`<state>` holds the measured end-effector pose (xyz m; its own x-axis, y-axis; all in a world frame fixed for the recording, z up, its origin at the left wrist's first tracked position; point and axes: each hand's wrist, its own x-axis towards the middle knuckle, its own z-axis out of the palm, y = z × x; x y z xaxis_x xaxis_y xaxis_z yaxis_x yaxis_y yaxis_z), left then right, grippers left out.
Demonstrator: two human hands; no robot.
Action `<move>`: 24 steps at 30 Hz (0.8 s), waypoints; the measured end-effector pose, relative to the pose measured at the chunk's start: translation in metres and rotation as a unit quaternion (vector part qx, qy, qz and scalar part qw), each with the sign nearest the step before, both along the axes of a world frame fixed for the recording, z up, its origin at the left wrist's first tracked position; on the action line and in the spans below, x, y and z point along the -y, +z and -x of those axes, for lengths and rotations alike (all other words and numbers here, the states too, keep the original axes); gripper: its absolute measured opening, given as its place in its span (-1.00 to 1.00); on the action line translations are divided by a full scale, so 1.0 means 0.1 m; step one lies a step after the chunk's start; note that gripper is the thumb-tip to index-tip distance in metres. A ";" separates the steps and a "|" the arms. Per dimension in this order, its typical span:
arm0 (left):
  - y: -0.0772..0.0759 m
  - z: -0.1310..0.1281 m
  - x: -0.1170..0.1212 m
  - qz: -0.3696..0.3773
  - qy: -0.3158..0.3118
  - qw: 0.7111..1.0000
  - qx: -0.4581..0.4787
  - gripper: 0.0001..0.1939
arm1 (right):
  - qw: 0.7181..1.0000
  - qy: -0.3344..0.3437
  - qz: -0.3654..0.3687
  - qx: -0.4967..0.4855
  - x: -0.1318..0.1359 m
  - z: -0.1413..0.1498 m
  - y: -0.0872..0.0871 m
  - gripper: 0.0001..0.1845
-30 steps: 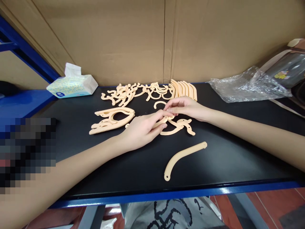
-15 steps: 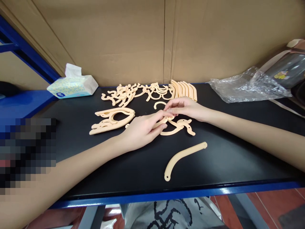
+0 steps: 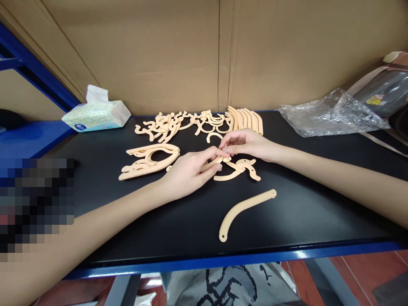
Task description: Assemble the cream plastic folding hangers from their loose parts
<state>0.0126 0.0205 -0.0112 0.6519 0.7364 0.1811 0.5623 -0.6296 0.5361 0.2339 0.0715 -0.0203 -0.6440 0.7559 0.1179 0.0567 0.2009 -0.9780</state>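
Note:
My left hand and my right hand meet over the middle of a black tabletop. Both pinch a small cream plastic hanger part between fingertips. Just right of the fingers lies a hooked cream hanger piece, touching the held part. A long curved cream arm rests alone nearer the front edge. A stack of assembled cream hangers sits left of my left hand.
Several loose hooks and a row of curved arms lie along the cardboard back wall. A tissue pack stands at back left, crumpled clear plastic and a dark bag at back right. The blue table edge runs along the front.
Hardly anything differs; both hands stay pinched on the small part, and the view has shifted very slightly.

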 end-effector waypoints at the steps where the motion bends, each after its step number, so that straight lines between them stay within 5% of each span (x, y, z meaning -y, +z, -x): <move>1: 0.00 0.00 0.00 0.006 0.001 1.000 0.006 -0.72 | 1.000 -0.003 -0.001 0.000 0.00 0.00 0.00 -0.81; 24: 0.04 -0.02 0.03 0.017 0.006 1.000 0.014 -0.74 | 1.000 -0.005 0.006 0.011 0.00 -0.01 0.01 -0.83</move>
<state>0.0143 0.0170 -0.0071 0.6375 0.7505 0.1742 0.5545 -0.6038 0.5726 0.2354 0.0713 -0.0193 -0.6386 0.7637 0.0948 0.0810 0.1892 -0.9786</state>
